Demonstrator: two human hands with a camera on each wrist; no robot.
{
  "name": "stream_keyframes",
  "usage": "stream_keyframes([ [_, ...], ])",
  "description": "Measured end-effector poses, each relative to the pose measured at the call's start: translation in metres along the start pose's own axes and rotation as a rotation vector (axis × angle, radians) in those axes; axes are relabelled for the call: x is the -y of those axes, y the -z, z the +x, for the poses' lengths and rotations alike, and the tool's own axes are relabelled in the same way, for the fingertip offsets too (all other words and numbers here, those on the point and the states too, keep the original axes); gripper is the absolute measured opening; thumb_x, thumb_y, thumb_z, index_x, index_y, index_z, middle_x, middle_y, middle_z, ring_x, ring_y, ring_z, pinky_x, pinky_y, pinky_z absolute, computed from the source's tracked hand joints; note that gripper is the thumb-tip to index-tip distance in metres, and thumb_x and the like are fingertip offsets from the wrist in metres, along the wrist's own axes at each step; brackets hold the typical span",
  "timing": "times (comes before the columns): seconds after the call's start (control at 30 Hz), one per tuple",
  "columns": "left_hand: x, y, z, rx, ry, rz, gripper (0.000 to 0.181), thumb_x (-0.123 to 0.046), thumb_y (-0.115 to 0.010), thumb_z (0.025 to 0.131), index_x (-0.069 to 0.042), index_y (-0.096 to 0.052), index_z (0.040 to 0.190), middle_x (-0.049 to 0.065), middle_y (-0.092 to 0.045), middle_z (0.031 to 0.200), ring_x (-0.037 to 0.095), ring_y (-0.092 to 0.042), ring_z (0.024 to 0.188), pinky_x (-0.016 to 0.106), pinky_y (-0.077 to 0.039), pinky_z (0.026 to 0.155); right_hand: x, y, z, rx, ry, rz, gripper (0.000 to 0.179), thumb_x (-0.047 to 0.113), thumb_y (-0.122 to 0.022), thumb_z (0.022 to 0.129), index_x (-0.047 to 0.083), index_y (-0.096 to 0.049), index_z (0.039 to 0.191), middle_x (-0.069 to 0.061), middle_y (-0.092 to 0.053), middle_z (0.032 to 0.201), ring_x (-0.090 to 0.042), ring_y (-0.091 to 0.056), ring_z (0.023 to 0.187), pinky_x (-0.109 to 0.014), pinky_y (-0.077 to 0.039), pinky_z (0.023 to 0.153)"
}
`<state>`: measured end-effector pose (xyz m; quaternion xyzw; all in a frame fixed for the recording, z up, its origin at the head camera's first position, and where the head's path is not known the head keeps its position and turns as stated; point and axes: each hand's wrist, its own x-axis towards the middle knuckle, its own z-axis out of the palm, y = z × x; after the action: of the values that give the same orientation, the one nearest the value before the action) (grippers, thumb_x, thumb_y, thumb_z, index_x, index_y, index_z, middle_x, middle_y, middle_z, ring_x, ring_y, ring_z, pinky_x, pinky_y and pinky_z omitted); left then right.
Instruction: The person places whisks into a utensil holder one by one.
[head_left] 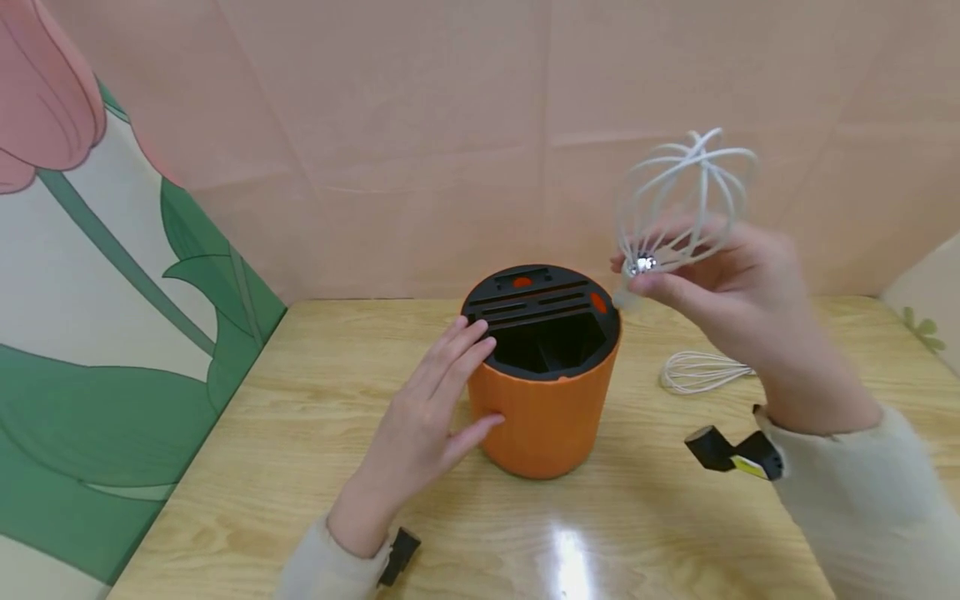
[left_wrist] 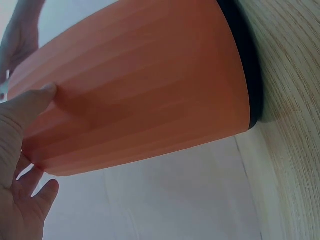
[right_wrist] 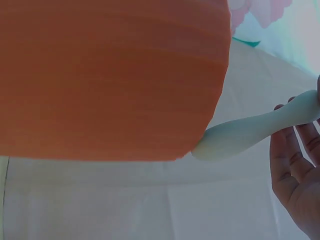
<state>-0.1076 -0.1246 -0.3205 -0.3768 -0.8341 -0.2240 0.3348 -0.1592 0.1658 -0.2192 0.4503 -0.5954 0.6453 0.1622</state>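
An orange utensil holder (head_left: pixel 543 417) stands upright on the wooden table, with a black slotted top (head_left: pixel 525 304) and a larger compartment at its front. My left hand (head_left: pixel 423 412) rests against its left side, fingers fairly straight by the rim and thumb (left_wrist: pixel 35 102) on the orange wall. To the right of the rim, my right hand (head_left: pixel 738 283) holds a whisk (head_left: pixel 693 192) near its metal collar, wires upward. The whisk's pale handle (right_wrist: pixel 240 135) slants down towards the holder's upper edge; whether the two touch, I cannot tell.
A second whisk (head_left: pixel 697 372) lies on the table (head_left: pixel 300 467) right of the holder, its handle end hidden behind my right wrist. A pinkish cloth backdrop (head_left: pixel 420 150) rises behind the table, and a flower-patterned panel (head_left: pixel 150 333) stands at the left.
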Motion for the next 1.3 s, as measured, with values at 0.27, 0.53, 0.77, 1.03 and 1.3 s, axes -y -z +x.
stream_keyframes([
  [0.27,0.001,-0.003,0.000,-0.012,-0.016,-0.019,0.085,-0.017,-0.088,0.074,-0.001,-0.043,0.145,0.016,-0.045,0.152,0.032,-0.036,0.147,0.037,-0.035,0.122,-0.001,-0.014,0.011,0.013,0.024,0.090,0.022,-0.015,-0.072,0.080,-0.022,-0.061,0.098,-0.016,-0.075,0.097,-0.026,-0.073,0.092,-0.027,-0.063,0.082],
  [0.53,0.001,-0.002,0.001,-0.005,-0.003,-0.035,0.085,-0.017,-0.087,0.075,-0.001,-0.043,0.146,0.016,-0.044,0.153,0.032,-0.035,0.147,0.038,-0.034,0.123,-0.009,-0.037,0.014,0.073,0.007,0.098,0.026,0.000,-0.075,0.083,-0.017,-0.064,0.099,-0.010,-0.075,0.096,-0.023,-0.072,0.093,-0.026,-0.062,0.082],
  [0.77,0.001,-0.003,0.001,-0.014,-0.015,-0.051,0.084,-0.015,-0.087,0.075,0.000,-0.043,0.145,0.017,-0.045,0.152,0.033,-0.036,0.147,0.038,-0.035,0.122,-0.021,-0.050,0.009,0.144,-0.060,0.072,0.024,-0.001,-0.073,0.085,-0.014,-0.064,0.102,-0.005,-0.074,0.097,-0.017,-0.071,0.093,-0.025,-0.062,0.083],
  [1.03,0.001,-0.003,0.001,-0.011,-0.020,-0.060,0.084,-0.015,-0.087,0.074,0.000,-0.044,0.144,0.017,-0.045,0.151,0.032,-0.036,0.147,0.038,-0.034,0.123,-0.026,-0.054,0.005,0.207,-0.121,0.108,0.020,-0.007,-0.070,0.086,-0.004,-0.067,0.105,-0.004,-0.073,0.098,-0.016,-0.071,0.092,-0.025,-0.062,0.084],
  [1.3,0.004,-0.004,0.002,-0.024,-0.025,-0.098,0.083,-0.013,-0.088,0.073,0.001,-0.045,0.143,0.018,-0.046,0.150,0.033,-0.037,0.146,0.039,-0.034,0.123,-0.026,-0.052,0.004,0.233,-0.248,0.065,0.023,0.000,-0.071,0.088,0.000,-0.064,0.110,-0.004,-0.072,0.097,-0.018,-0.071,0.088,-0.028,-0.063,0.080],
])
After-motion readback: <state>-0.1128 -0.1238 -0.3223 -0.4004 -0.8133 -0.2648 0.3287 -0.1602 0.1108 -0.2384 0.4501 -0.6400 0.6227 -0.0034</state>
